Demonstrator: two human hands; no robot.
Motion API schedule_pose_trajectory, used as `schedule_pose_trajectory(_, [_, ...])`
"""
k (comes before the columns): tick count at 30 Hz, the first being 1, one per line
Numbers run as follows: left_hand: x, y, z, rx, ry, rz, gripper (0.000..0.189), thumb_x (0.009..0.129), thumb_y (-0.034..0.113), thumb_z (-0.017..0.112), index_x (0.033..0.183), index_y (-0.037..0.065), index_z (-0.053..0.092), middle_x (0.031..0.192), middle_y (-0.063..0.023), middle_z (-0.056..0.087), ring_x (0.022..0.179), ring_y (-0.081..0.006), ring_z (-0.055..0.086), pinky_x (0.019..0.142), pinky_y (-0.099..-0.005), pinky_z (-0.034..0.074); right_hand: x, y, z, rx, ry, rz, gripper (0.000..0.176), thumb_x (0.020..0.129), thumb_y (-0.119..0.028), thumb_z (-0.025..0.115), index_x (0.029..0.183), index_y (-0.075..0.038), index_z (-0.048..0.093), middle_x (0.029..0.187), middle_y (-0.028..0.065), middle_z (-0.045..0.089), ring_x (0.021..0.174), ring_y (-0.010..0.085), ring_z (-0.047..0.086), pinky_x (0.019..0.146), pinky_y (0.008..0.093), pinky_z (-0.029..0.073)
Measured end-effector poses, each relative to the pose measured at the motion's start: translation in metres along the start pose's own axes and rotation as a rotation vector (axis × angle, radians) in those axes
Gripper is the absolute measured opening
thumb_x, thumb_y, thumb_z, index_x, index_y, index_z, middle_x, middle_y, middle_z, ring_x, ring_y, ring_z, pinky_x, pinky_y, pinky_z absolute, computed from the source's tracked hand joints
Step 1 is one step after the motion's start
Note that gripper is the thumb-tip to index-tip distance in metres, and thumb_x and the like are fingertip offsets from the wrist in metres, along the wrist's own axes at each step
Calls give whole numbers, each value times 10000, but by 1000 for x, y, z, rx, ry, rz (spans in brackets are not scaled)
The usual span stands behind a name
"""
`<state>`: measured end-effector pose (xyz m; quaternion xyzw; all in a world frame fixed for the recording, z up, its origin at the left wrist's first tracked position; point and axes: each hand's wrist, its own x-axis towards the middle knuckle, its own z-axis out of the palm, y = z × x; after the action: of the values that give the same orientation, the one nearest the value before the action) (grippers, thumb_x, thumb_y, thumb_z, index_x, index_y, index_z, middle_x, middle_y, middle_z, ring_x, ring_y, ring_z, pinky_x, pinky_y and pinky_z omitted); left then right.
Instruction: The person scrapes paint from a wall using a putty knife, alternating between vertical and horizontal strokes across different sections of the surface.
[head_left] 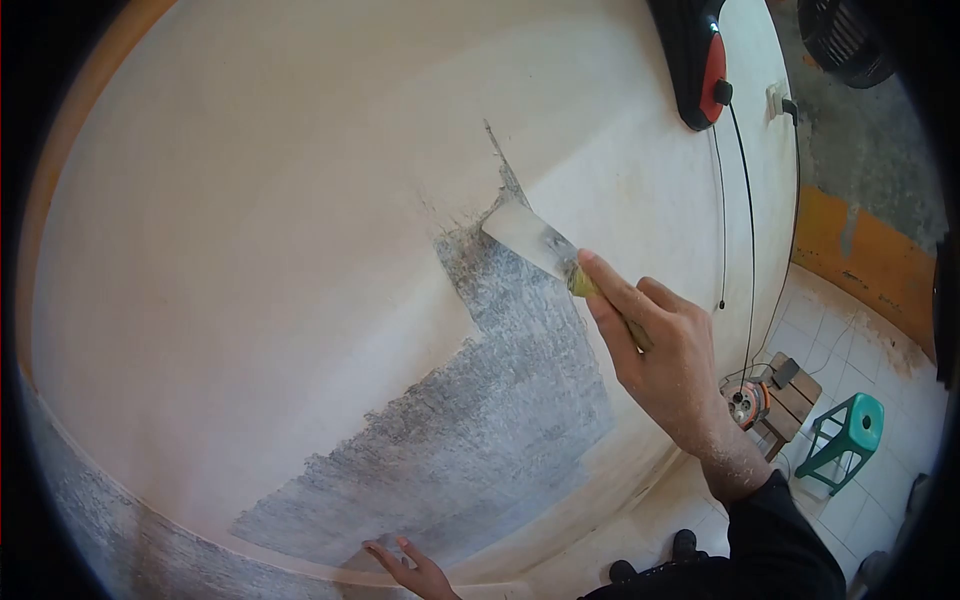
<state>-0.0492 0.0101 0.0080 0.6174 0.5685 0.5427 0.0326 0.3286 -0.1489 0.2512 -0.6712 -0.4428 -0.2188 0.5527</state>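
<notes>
My right hand [660, 345] is wrapped round the handle of a putty knife [535, 240]. Its wide metal blade lies against the wall [300, 200], at the upper end of a rough grey patch [480, 400] where the pale coating is gone. From the blade's corner a narrow grey streak runs up the wall. White dust specks cover my right wrist. Low in the view, my left hand [415, 572] has its fingers stretched out by the lower edge of the grey patch, holding nothing.
A black and red device [705, 70] hangs on the wall at upper right, with cords running down. Below right stand a green stool [850, 440] and a small wooden stool [795, 400] beside a cable reel [745, 403]. A black fan [845, 40] shows in the corner.
</notes>
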Motion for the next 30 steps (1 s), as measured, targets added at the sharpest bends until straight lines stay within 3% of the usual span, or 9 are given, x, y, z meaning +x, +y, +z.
schedule_pose_trajectory(2, [1, 22, 0, 15, -87, -217, 706, 1041, 395, 484, 1584, 92, 150, 1619, -226, 175, 1485, -364, 232, 1158, -477, 300, 14, -5, 3, 23, 82, -68, 358, 954, -160, 645, 1312, -140, 641, 603, 69, 509, 461, 172, 484, 467, 354, 396])
schedule_pose_trajectory(5, [-2, 57, 7, -60, -18, -249, 810, 1031, 388, 491, 1583, 62, -4, 1638, -224, 73, 1503, -372, 160, 1196, -470, 204, 19, -7, -2, 1, 91, -86, 374, 957, -156, 646, 1331, -146, 630, 615, 71, 530, 480, 169, 496, 479, 350, 396])
schedule_pose_trajectory(6, [-4, 16, 20, -69, 23, -130, 874, 1017, 404, 517, 1579, 79, -67, 1636, -239, 36, 1513, -371, 106, 1200, -507, 166, 12, -2, 2, 8, 74, -67, 371, 959, -155, 644, 1330, -144, 631, 620, 70, 536, 482, 164, 496, 480, 348, 396])
schedule_pose_trajectory(11, [-7, 18, 33, -38, -18, -113, 966, 974, 426, 585, 1574, 73, -85, 1631, -241, -87, 1517, -383, -28, 1208, -523, 92, 30, -10, 7, 30, 128, -87, 329, 979, -160, 626, 1304, -117, 653, 610, 41, 542, 494, 90, 463, 470, 303, 373])
schedule_pose_trajectory(18, [-3, 14, 54, 19, 6, -138, 1090, 922, 434, 662, 1559, 79, -148, 1611, -246, -187, 1492, -418, -160, 1196, -572, 8, 34, 1, 18, 62, 156, -151, 337, 985, -172, 620, 1307, -75, 642, 610, 39, 550, 493, 87, 455, 458, 306, 349])
schedule_pose_trajectory(30, [-6, 5, 52, 36, -33, -127, 1104, 913, 418, 674, 1555, 76, -156, 1599, -260, -210, 1489, -422, -166, 1200, -569, 10, 14, 1, 15, 66, 91, -66, 362, 975, -134, 617, 1335, -98, 622, 596, 50, 520, 482, 111, 451, 464, 318, 357])
